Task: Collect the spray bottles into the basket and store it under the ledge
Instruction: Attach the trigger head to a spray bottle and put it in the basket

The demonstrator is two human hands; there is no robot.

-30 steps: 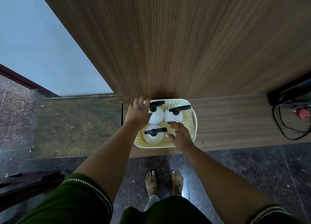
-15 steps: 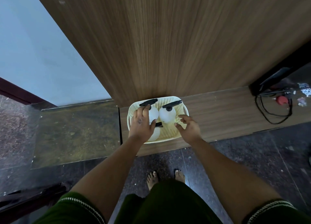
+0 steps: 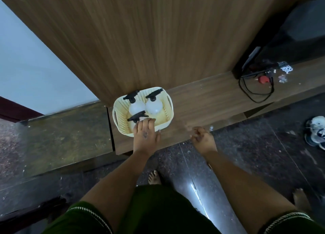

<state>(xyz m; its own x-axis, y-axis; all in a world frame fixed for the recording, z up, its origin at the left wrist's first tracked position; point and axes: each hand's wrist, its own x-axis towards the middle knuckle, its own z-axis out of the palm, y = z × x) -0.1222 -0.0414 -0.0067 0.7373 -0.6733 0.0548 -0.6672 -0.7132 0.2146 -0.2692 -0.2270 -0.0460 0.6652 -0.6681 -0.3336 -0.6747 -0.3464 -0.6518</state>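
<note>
The basket, a pale cream plastic tub with rounded corners, slotted perforated walls and cut-out handles at its short ends, sat on the low wood-grain surface, its far end tucked just under the edge of the large wood-veneer ledge overhead. Three spray bottles stood inside it: two at the far end and one nearer, each a rounded translucent white body topped by a black trigger head. The left hand lay over the near rim, its fingers fairly straight and resting on the nearest bottle and rim, pressing rather than gripping. The right hand hung apart from the basket, just beyond the surface's near edge; it was motion-blurred, its fingers appearing loosely curled and holding nothing. Compared with half a second earlier, the right hand had come away from the basket's right side and the left had shifted from the left rim to the near rim, while the basket appeared to sit slightly further under the ledge. Judgement: collection was complete and storage was in its closing stage, with at most a final push needed. Around this lay a dull, stained stone slab to the left, polished dark speckled floor, a black cable with a red item on the surface to the right, and a shoe at the right edge.
</note>
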